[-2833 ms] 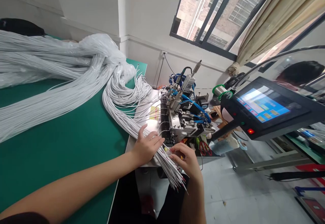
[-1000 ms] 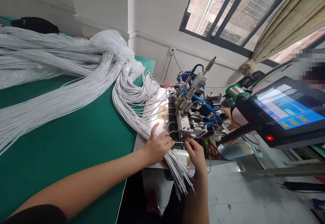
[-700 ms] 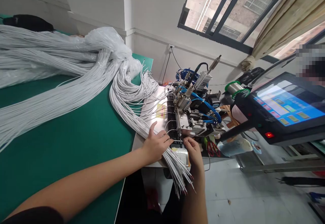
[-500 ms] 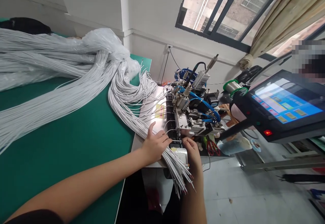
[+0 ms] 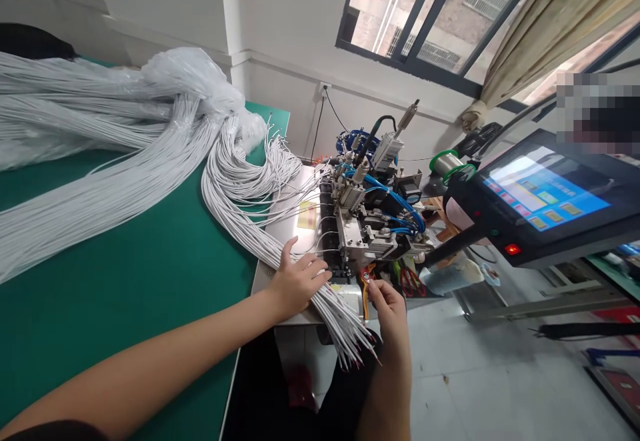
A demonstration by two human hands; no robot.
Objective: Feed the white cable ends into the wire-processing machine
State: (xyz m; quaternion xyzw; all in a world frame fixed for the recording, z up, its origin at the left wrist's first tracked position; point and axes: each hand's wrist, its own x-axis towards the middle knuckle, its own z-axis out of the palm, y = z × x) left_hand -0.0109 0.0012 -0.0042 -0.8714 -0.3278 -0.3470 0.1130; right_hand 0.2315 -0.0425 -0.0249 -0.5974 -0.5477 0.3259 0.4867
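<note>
My left hand [image 5: 300, 286] lies across a bundle of white wires [image 5: 253, 244], thumb raised and fingers stretched out over it. The wires' loose ends hang past the table edge, some with reddish tips. My right hand [image 5: 391, 304] is just right of the bundle, at the front of a wire-processing machine [image 5: 363, 211]. Its thumb and forefinger are closed together; whatever they may hold is too small to make out. Beside those fingertips are orange-handled pliers [image 5: 366, 302], partly covered by the hand. Several single wires run from the bundle into the machine's dark clamp row [image 5: 327, 211].
More white wires [image 5: 100, 211], partly wrapped in clear plastic [image 5: 195, 74], cover the green table [image 5: 165, 261]. A control screen [image 5: 547, 188] stands at right, with a wire spool [image 5: 447, 164] behind it. Red-handled scissors [image 5: 413, 282] lie near the machine. A partly blurred person is at far right.
My right hand has drawn back to the right from the machine's front, uncovering the orange-handled pliers. My left fingers have come away from a single wire at the clamp row. The view has shifted slightly.
</note>
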